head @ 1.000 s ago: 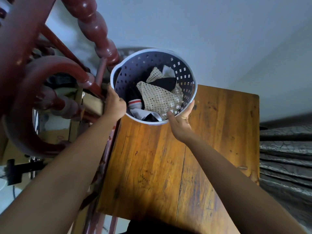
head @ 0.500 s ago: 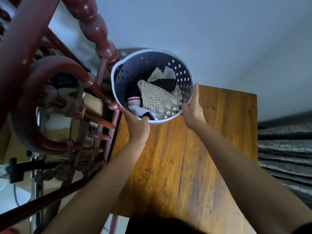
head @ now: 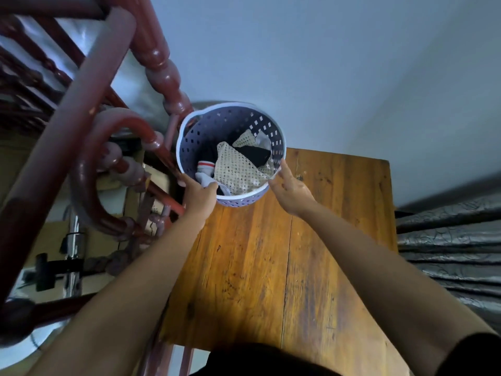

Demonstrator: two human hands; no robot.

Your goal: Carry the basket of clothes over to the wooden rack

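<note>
The pale purple perforated basket (head: 279, 147) sits at the far left corner of the wooden table (head: 271, 261), right beside the dark red turned-wood rack (head: 162, 69). It holds a cream mesh cloth (head: 235, 172), a black garment (head: 254, 156) and a white sock with a red stripe (head: 204, 169). My left hand (head: 199, 198) grips the near rim with the thumb hooked inside. On the near right, my right hand (head: 291, 189) holds the rim between thumb and outstretched fingers.
A curved arm of the rack (head: 89, 169) and its spindles crowd the left side. A grey ribbed cover (head: 450, 251) lies to the right of the table. A pale wall (head: 325, 63) stands behind the basket. Cardboard and a black stand (head: 46, 270) lie below the rack.
My left hand slid from the basket's left side round to its near rim. My right hand shifted along the rim to the near right. The basket stays at the table's corner.
</note>
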